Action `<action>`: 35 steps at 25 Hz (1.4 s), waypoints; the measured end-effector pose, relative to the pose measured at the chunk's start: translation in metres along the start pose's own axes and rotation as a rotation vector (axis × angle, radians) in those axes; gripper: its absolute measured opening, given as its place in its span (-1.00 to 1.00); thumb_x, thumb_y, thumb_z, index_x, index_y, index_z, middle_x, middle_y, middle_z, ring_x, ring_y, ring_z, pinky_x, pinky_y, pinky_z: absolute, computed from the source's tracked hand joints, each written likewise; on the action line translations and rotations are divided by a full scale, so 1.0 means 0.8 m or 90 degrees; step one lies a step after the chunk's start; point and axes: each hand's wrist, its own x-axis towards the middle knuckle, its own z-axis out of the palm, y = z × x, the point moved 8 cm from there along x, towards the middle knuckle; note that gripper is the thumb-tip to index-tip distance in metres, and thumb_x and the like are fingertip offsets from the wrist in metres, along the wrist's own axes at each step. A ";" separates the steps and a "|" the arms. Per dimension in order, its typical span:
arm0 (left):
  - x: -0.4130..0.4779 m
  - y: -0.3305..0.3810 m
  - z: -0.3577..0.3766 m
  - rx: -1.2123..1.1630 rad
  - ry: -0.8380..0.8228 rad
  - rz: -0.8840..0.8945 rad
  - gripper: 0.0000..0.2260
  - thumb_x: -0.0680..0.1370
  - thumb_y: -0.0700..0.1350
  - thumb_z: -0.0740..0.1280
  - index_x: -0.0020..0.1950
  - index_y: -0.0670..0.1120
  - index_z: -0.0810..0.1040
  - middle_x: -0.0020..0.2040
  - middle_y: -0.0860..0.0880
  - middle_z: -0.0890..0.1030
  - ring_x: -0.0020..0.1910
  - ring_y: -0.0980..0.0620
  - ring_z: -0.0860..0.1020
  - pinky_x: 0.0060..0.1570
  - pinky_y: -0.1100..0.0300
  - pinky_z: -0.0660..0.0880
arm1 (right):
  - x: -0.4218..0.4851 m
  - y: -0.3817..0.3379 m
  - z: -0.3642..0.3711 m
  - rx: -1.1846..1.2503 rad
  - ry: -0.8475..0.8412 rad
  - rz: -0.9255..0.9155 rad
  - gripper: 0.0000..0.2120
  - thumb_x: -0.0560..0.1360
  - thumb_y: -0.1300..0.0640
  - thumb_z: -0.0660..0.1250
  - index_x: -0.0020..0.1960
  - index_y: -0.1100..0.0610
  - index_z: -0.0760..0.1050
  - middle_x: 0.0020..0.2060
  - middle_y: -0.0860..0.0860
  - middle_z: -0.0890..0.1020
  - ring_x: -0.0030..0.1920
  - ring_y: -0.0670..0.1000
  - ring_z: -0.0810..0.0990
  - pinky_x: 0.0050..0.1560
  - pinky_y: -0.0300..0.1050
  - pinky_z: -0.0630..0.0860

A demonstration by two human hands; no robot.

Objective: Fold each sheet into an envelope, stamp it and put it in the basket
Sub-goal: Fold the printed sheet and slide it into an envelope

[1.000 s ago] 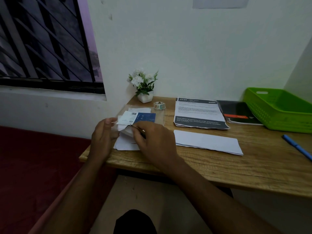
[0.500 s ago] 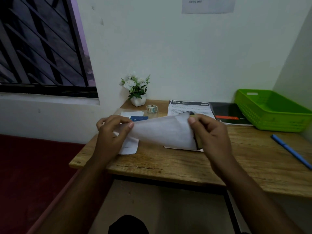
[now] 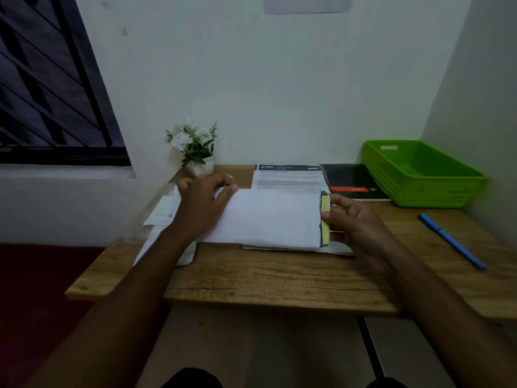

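Note:
A folded white sheet [image 3: 271,217] is held just above the wooden desk [image 3: 251,278], its white back toward me and a yellow and dark printed strip showing at its right edge. My left hand [image 3: 202,205] grips its upper left corner. My right hand [image 3: 354,219] pinches its right edge at the yellow strip. Under it lies another white sheet [image 3: 340,249]. A green plastic basket [image 3: 419,175] stands at the far right of the desk with nothing visible inside. A printed sheet [image 3: 288,176] lies flat behind my hands.
A small pot of white flowers [image 3: 194,149] stands at the desk's back left. White papers [image 3: 163,214] lie at the left edge under my left arm. A black booklet [image 3: 352,182] lies beside the basket, and a blue pen [image 3: 451,240] on the right.
Both hands left the small papers at the left, picked up the folded sheet from the desk centre and flattened it out between them. My view shifted left and down.

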 end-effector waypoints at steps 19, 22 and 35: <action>0.008 0.052 0.125 0.221 -0.104 0.268 -0.18 0.28 0.39 0.30 0.41 -0.06 0.31 0.27 -0.01 0.45 0.32 0.01 0.37 0.39 -0.17 -0.03 | 0.105 0.028 -0.030 0.046 -0.076 0.029 -0.52 0.36 0.19 0.43 0.27 0.19 0.52 0.09 0.16 0.67 0.07 0.14 0.66 -0.02 0.02 0.65; 0.005 0.054 0.119 0.195 -0.094 0.268 -0.16 0.27 0.33 0.33 0.43 -0.09 0.27 0.30 -0.03 0.44 0.34 0.01 0.34 0.39 -0.14 -0.02 | 0.100 0.023 -0.029 -0.011 -0.050 0.005 -0.70 0.48 0.31 0.34 0.21 0.22 0.55 -0.11 0.11 0.73 -0.28 -0.03 0.70 -0.40 -0.22 0.58; -0.003 0.059 0.115 0.179 -0.110 0.274 -0.18 0.29 0.31 0.34 0.41 -0.11 0.29 0.29 -0.08 0.43 0.30 -0.02 0.32 0.27 -0.01 0.13 | 0.095 0.025 -0.038 -0.107 0.021 -0.038 -0.71 0.46 0.42 0.35 0.15 0.21 0.57 -0.13 0.05 0.73 -0.14 0.01 0.72 -0.27 -0.15 0.64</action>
